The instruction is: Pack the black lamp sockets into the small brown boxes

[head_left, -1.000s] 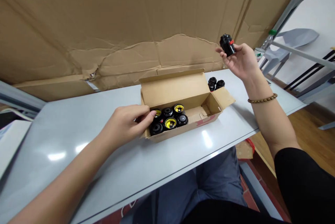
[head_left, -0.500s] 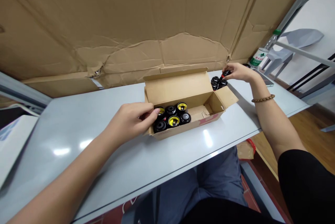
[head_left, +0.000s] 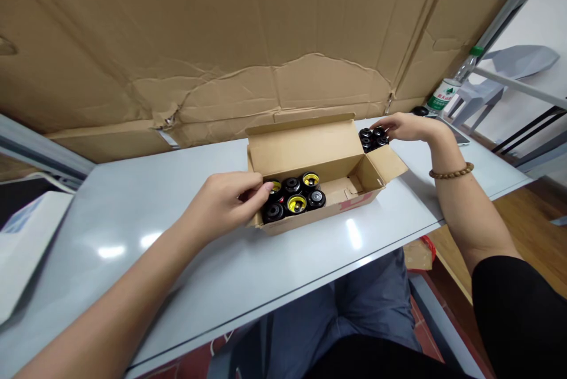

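My left hand (head_left: 230,202) is closed on the left end of an open cardboard box (head_left: 354,202), thumb and fingers pinching its wall. Inside, in the left part, stand several short black cylindrical parts (head_left: 316,198); some show yellow rings inside their tops, others have black tops. The right part of the box shows its bare bottom. Behind the box's right end flap is a cluster of similar black cylindrical parts (head_left: 367,144). My right hand (head_left: 405,126) reaches there, its fingers curled around a rear black cylindrical part (head_left: 380,132); the fingertips are partly hidden.
The box rests on a glossy grey-white table (head_left: 212,284). A large cardboard sheet (head_left: 266,25) stands along the back. At the right rear are a green-capped bottle (head_left: 445,95) and a flat tablet-like device (head_left: 458,136). A white box-like item (head_left: 31,249) lies far left.
My right hand has lowered the tilted, red-banded black part among the others, where it now stands upright. My left hand keeps its hold on the box. The view has shifted slightly.
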`<state>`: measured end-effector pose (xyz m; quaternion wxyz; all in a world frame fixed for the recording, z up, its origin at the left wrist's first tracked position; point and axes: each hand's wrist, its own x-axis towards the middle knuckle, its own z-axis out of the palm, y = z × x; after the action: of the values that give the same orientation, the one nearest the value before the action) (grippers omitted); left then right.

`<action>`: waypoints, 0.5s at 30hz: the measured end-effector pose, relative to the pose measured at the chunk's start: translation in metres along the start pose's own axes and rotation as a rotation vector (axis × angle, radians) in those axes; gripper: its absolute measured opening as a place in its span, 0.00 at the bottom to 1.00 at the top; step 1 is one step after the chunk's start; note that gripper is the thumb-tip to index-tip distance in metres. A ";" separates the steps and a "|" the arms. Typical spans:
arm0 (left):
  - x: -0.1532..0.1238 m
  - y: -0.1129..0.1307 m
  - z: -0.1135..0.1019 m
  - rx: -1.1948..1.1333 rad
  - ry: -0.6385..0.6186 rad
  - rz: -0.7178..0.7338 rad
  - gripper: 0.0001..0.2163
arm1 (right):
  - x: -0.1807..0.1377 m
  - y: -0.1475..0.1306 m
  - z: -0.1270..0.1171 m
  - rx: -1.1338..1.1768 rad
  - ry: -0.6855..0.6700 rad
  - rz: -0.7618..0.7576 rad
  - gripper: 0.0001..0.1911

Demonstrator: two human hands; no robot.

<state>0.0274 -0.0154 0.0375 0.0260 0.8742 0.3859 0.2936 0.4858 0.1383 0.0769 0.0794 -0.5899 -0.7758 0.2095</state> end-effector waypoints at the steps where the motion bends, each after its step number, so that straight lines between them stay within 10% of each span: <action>1: 0.000 0.000 0.000 -0.004 -0.004 -0.005 0.21 | -0.004 -0.008 0.000 0.009 0.100 -0.012 0.30; 5: 0.001 0.001 -0.001 -0.015 -0.026 -0.021 0.21 | -0.038 -0.066 0.007 0.107 0.460 -0.293 0.24; 11: 0.000 -0.001 -0.001 -0.021 -0.034 -0.030 0.21 | -0.070 -0.155 0.056 0.001 -0.259 -0.580 0.19; 15: 0.000 -0.001 0.000 -0.030 -0.023 -0.030 0.21 | -0.059 -0.163 0.084 -0.115 -0.294 -0.546 0.24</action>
<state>0.0270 -0.0145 0.0375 0.0480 0.8713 0.3940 0.2886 0.3283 0.0282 0.0765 -0.0134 -0.3266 -0.9193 0.2193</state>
